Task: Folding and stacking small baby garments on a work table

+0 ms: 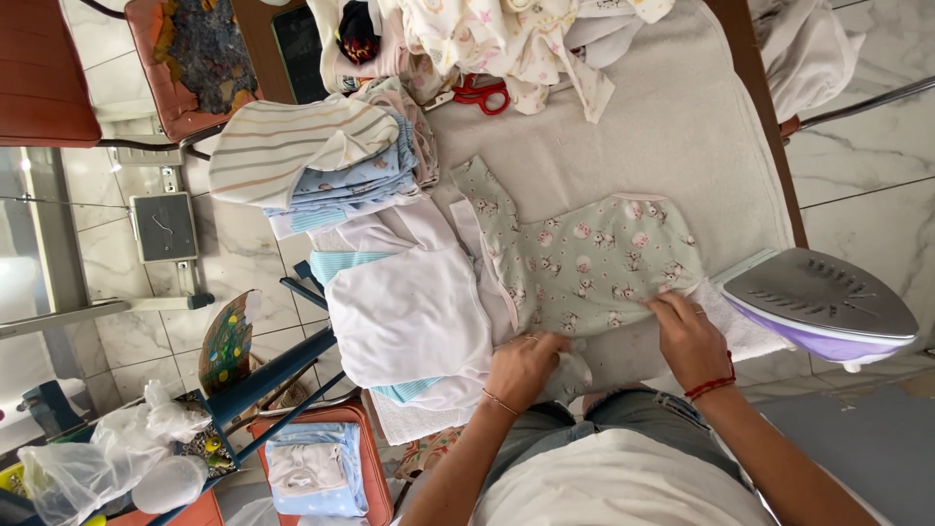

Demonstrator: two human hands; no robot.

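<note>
A small pale-green baby garment [584,263] with an animal print lies flat on the white padded ironing surface [682,127]. My left hand [526,365] grips its near lower edge, fingers curled over the cloth. My right hand [687,336] presses on the garment's near right corner, fingers spread flat; a red string bracelet is on that wrist. A purple-and-white iron [823,302] stands on its heel just right of my right hand.
A stack of folded baby clothes [321,166] and a white folded garment [409,302] lie on the left. Red scissors [479,94] and a heap of unfolded clothes [497,39] sit at the far end. A chair [185,58] and bags stand on the marble floor.
</note>
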